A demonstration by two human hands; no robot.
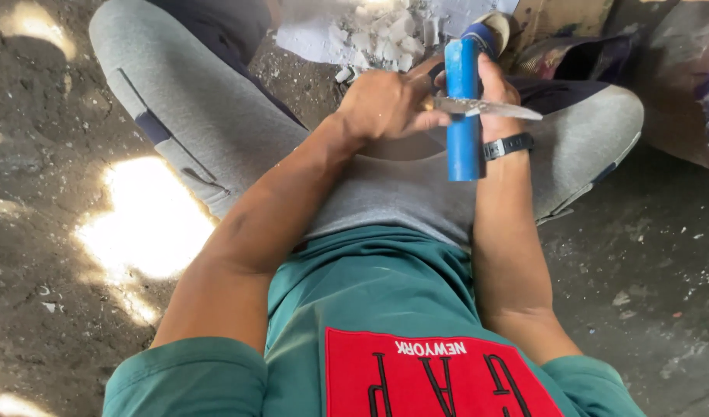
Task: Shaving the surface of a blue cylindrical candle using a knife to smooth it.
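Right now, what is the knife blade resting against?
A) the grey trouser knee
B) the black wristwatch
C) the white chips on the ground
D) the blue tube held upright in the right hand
D: the left hand lays the knife across the blue tube, which the right hand grips.

Daylight scene, mostly open shade, decent overall exposure. Hard sun patch on the dirt floor well left of the left hand, clipped to white, no detail. Smaller blown spots at the far left edge and top left corner. White rubble just above the left hand also overexposed. Specular glare on the knife blade beside the right hand. Soft shadow under both forearms. Focus is fair centrally, with slight softness and wide-angle stretch near the frame edges.
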